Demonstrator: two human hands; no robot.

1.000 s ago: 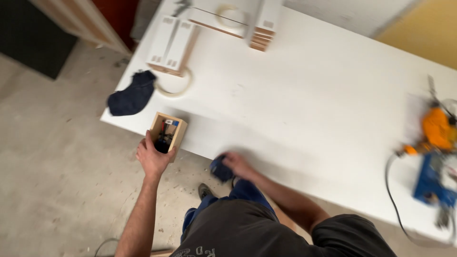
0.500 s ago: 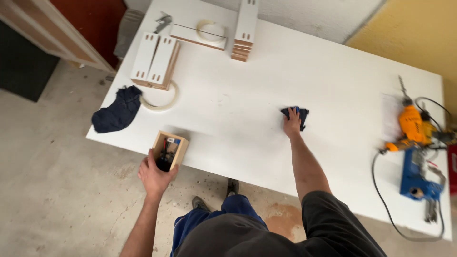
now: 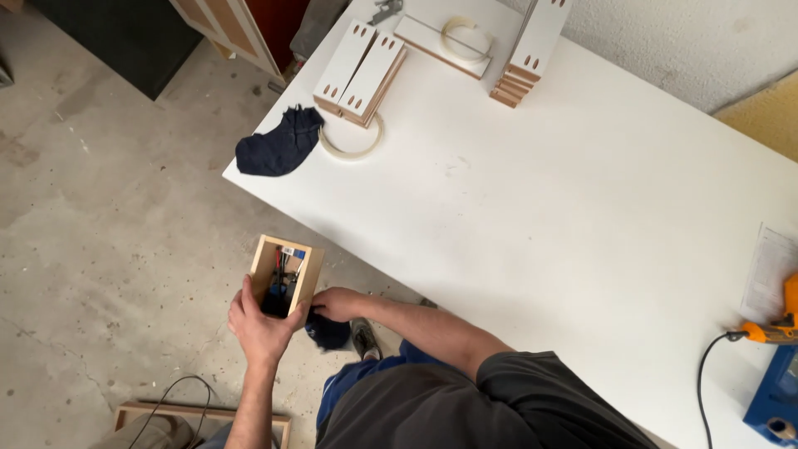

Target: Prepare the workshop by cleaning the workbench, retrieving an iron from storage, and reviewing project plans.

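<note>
My left hand (image 3: pixel 259 328) grips a small open wooden box (image 3: pixel 287 273) with dark and blue items inside, held off the table's near edge above the floor. My right hand (image 3: pixel 335 304) is beside the box, closed on a dark blue cloth (image 3: pixel 328 333) that hangs just below it. Both hands are in front of the white table (image 3: pixel 540 216).
Another dark blue cloth (image 3: pixel 277 145) lies at the table's left corner by a white ring (image 3: pixel 353 148). White slotted panels (image 3: pixel 362 71) and a further stack (image 3: pixel 528 51) sit at the back. An orange power tool (image 3: pixel 777 324) and blue tool (image 3: pixel 773 395) are at right.
My right hand has come back from the middle of the table with the blue cloth to the box. The box has moved off the table edge toward me.
</note>
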